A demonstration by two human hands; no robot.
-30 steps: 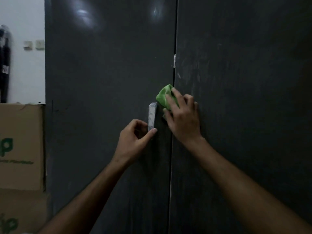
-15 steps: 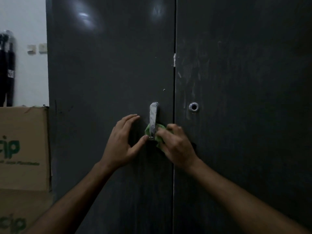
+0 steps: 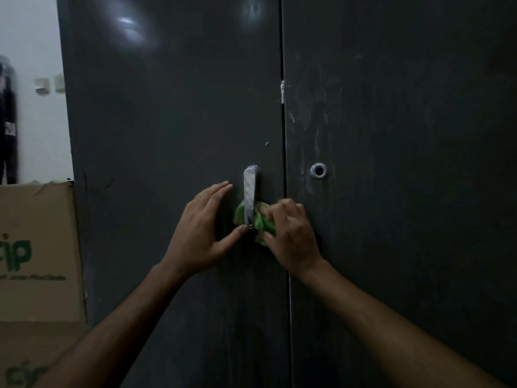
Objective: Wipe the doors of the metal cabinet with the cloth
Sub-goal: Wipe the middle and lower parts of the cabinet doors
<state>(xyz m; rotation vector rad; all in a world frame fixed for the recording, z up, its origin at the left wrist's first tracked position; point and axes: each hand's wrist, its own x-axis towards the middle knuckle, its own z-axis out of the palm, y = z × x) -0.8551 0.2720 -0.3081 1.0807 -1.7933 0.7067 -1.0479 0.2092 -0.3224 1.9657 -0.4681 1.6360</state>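
Note:
A dark grey metal cabinet fills the view, with its left door (image 3: 167,135) and right door (image 3: 405,163) both closed. A silver handle (image 3: 249,191) hangs on the left door beside the seam. My right hand (image 3: 291,236) presses a crumpled green cloth (image 3: 261,222) behind the lower end of the handle. My left hand (image 3: 201,233) lies flat on the left door, fingers apart, its thumb tip touching the handle's bottom. A round keyhole (image 3: 318,171) sits on the right door, which shows pale smears above it.
Stacked cardboard boxes (image 3: 36,261) with green print stand against the cabinet's left side. Behind them is a white wall with switches (image 3: 49,84) and a dark object (image 3: 7,121) hanging at the far left edge.
My right hand brought the cloth down from above the handle, uncovering the keyhole, and now rubs at the handle's lower end. My left hand opened from a pinch on the handle to lie flat.

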